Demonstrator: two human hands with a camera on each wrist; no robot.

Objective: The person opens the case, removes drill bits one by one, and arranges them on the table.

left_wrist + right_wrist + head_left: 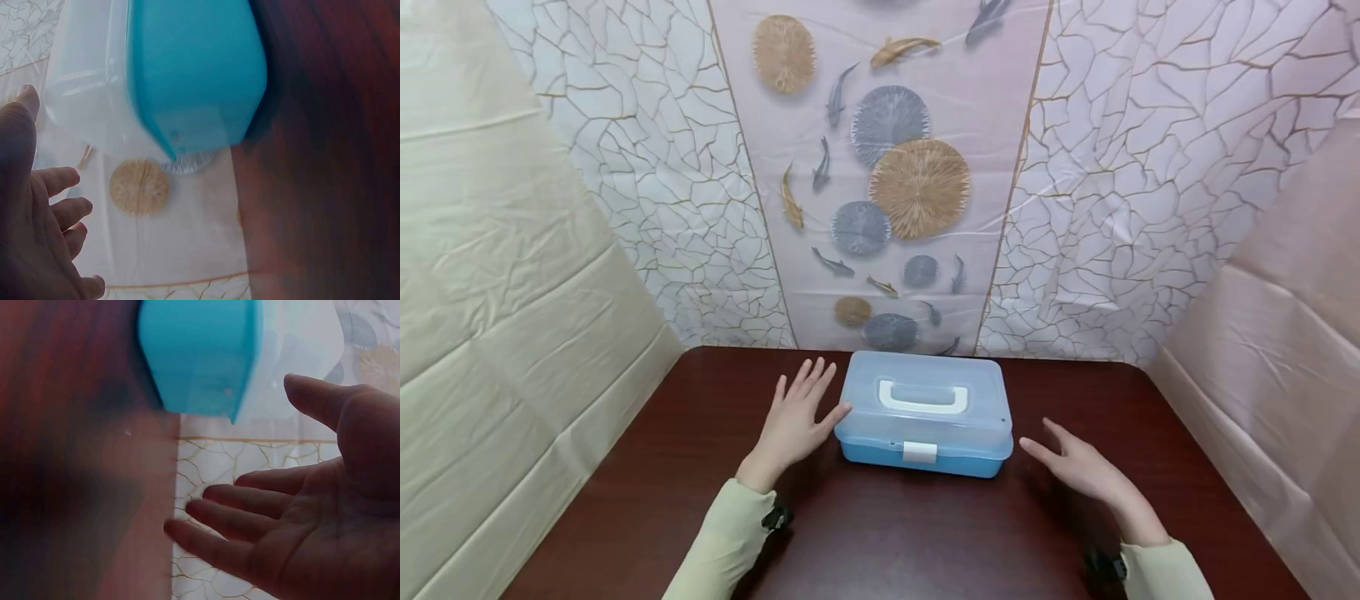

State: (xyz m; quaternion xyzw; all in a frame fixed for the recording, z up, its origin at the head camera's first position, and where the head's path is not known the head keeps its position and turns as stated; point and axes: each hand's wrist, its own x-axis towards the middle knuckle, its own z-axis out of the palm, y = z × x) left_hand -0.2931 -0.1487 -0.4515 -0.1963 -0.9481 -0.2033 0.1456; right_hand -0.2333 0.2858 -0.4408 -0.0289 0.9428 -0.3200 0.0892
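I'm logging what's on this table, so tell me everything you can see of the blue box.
The blue box is oblong with rounded corners and looks plastic: a blue base, a translucent whitish lid, a white handle on top and a white latch in front. The lid is down. It sits upright on the dark reddish table, toward the far edge, between both hands. The right hand is apart from it; whether the left hand touches it is unclear.

Cannot see inside the box (923,427) through its cloudy lid (923,394); get it cropped in both wrist views. Lose both sleeves (724,533) at the head view's lower edge. Find the surface (69,425) blurred in the right wrist view.
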